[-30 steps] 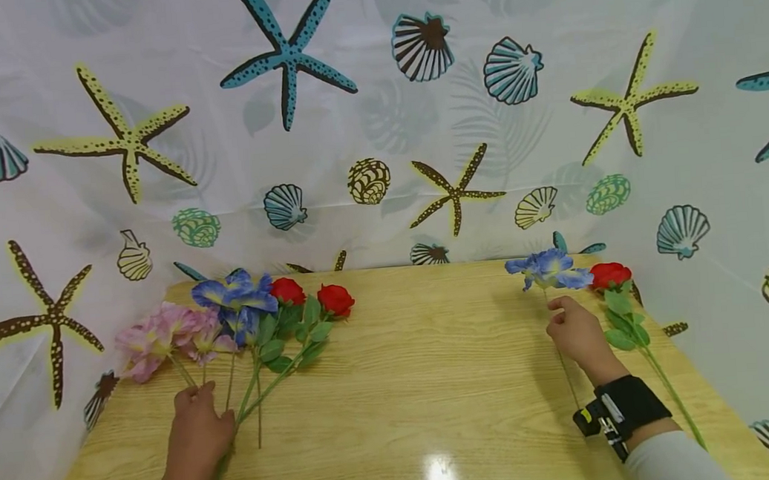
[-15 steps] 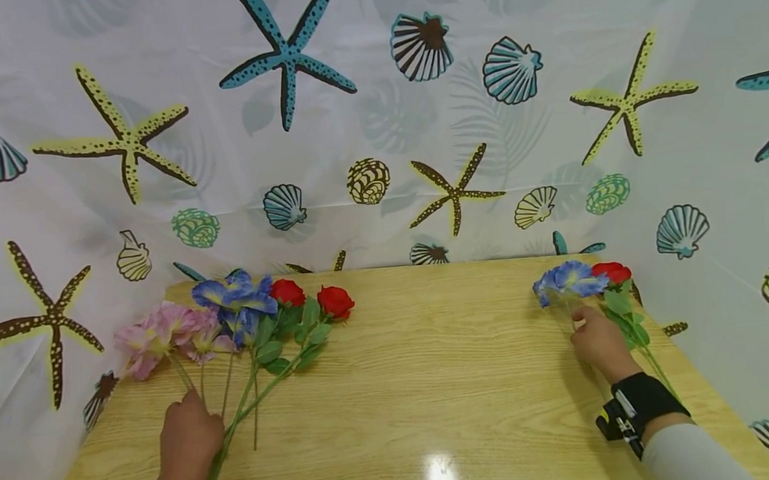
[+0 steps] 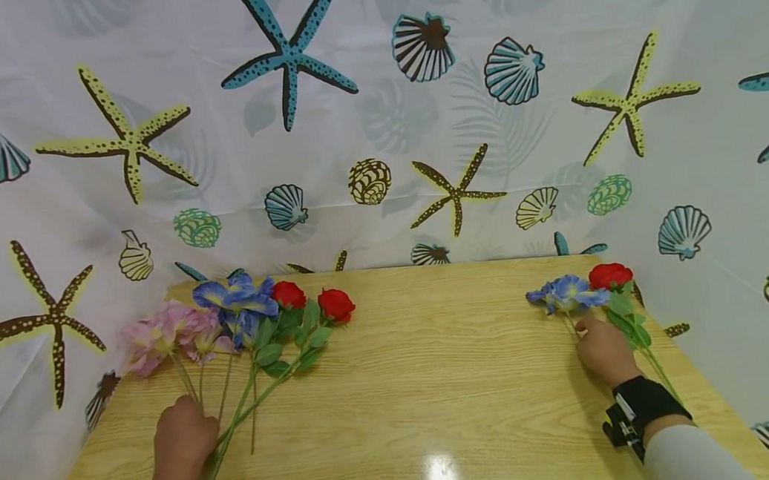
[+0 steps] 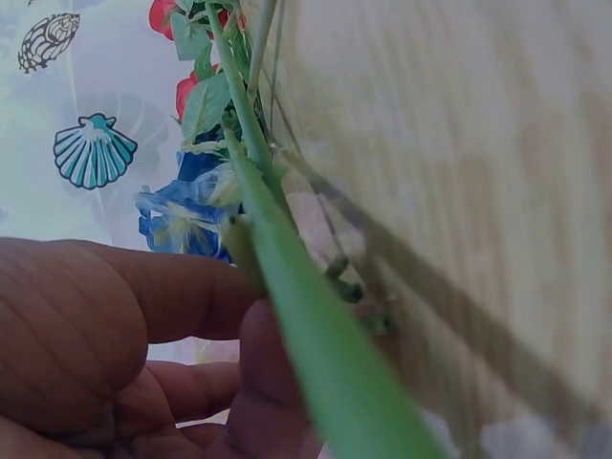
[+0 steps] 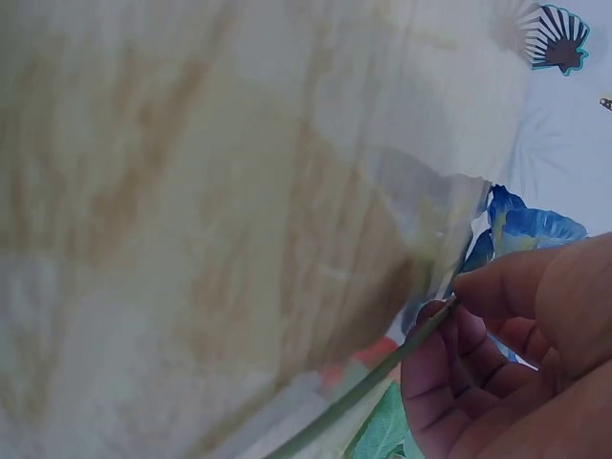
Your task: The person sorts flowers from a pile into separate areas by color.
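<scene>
My left hand (image 3: 183, 440) is low at the left, its thumb and a finger pinching a thin stem end in the left wrist view. That stem appears to belong to the pink artificial flowers (image 3: 171, 331), though the overlap makes this uncertain. Beside them lie blue flowers (image 3: 236, 301) and two red roses (image 3: 337, 304), whose thick green stem (image 4: 306, 316) passes close by the fingers. On the right, my right hand (image 3: 605, 351) pinches the stem (image 5: 382, 368) of a blue flower (image 3: 567, 293) just below its bloom. A single red rose (image 3: 610, 275) lies right beside that hand.
All the flowers are on a light wooden table (image 3: 434, 370). A white curtain (image 3: 376, 114) printed with starfish and shells hangs behind the table and along both sides. Wrist cameras on dark bands (image 3: 647, 404) sit on both arms.
My right hand has carried the blue flower to the right and slightly nearer, beside the single rose. My left hand has slid a little down and left along the stems.
</scene>
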`<state>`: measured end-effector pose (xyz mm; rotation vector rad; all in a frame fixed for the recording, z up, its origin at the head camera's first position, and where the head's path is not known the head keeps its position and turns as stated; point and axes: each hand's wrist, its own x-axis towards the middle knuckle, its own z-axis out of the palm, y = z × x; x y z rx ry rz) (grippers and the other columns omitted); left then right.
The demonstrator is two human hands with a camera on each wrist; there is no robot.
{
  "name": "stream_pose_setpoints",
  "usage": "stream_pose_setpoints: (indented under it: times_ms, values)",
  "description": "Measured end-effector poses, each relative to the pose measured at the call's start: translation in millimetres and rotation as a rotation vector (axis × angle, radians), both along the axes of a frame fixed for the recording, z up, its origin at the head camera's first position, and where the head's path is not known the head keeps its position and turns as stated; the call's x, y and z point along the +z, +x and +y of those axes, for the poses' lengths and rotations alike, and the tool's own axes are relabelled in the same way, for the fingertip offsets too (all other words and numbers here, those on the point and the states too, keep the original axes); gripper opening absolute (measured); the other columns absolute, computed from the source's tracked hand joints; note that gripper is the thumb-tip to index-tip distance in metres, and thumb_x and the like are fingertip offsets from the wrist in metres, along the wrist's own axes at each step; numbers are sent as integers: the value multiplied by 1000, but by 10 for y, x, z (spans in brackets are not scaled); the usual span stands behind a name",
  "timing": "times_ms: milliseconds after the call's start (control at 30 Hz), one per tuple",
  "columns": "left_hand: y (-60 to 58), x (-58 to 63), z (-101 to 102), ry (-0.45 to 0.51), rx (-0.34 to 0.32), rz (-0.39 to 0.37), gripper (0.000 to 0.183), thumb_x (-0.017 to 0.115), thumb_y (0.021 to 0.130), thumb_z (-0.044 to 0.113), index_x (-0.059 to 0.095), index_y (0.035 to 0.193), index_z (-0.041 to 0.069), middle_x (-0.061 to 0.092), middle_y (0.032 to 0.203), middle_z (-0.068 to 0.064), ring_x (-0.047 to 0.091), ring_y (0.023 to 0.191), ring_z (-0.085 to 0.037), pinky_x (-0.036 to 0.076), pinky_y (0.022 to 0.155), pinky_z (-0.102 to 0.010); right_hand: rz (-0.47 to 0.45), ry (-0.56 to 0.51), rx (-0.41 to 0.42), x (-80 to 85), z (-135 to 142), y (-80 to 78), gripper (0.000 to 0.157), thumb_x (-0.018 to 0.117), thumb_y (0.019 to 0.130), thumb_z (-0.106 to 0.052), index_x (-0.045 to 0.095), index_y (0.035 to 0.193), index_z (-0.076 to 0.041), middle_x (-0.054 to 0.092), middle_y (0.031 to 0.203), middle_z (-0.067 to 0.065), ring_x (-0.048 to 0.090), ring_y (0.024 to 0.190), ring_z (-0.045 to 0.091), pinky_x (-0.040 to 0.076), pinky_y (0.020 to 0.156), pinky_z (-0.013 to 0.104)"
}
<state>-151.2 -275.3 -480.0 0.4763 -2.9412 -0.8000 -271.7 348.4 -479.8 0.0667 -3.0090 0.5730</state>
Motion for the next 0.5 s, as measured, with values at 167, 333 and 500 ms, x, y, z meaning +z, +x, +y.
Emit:
stream_pose_setpoints:
  times_ms: [167,333,500]
  values:
    - [-6,30,8,30,42,-26,39,45,79,-1,47,112,-22,58,90,-37,57,80,-48,48,65,-53,-20,13,-14,-1,9,7,36,47,82,-1,56,113,17,64,90,31,60,71,38,49,61,48]
    - [11,43,7,50,82,-53,47,47,85,2,39,125,-21,58,98,-40,56,83,-51,48,67,-54,-80,-22,-58,-11,38,25,42,49,88,-13,52,118,16,62,100,33,60,80,40,48,66,50]
    - [24,13,-31,67,107,-41,49,47,86,3,37,128,-19,61,92,-36,58,75,-45,48,62,-51,-94,-53,-115,-22,49,57,46,46,94,-22,49,123,14,59,107,34,58,82,40,46,66,48]
